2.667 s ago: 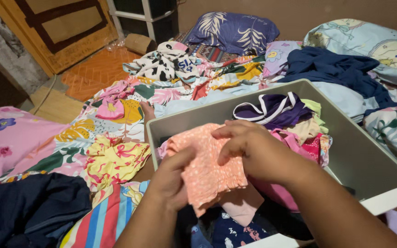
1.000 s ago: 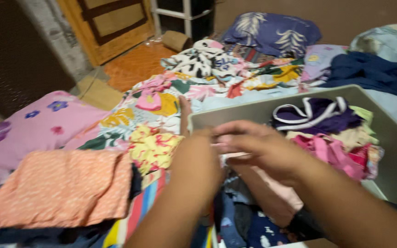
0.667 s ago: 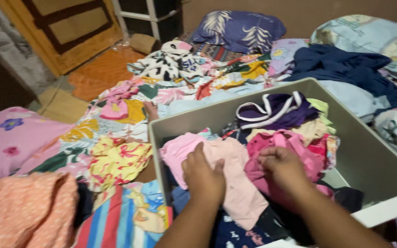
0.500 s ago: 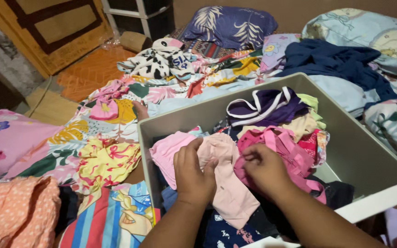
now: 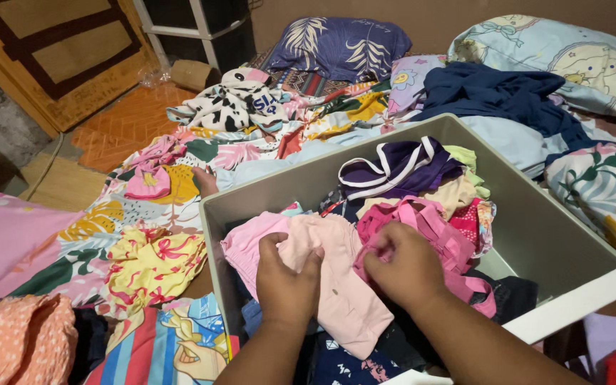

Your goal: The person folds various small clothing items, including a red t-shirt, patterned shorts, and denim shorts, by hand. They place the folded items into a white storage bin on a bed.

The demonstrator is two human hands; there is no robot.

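Fingers of the left hand (image 5: 286, 281) pinch the pale pink garment (image 5: 336, 278) in the grey bin (image 5: 536, 228); the right hand (image 5: 404, 267) grips the bright pink cloth (image 5: 440, 232) at 3 o'clock. One orange piece (image 5: 16, 342) lies folded at 9 o'clock; most clothes remain unsorted inside.

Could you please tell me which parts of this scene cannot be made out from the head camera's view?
- Head view: the fingertips of the left hand and right hand curl into the pale pink garment, so the exact grip is hidden.
- Head view: the bottom of the grey bin is mostly covered by clothes.
- Head view: the orange spotted cloth is cut off by the left and bottom edges.
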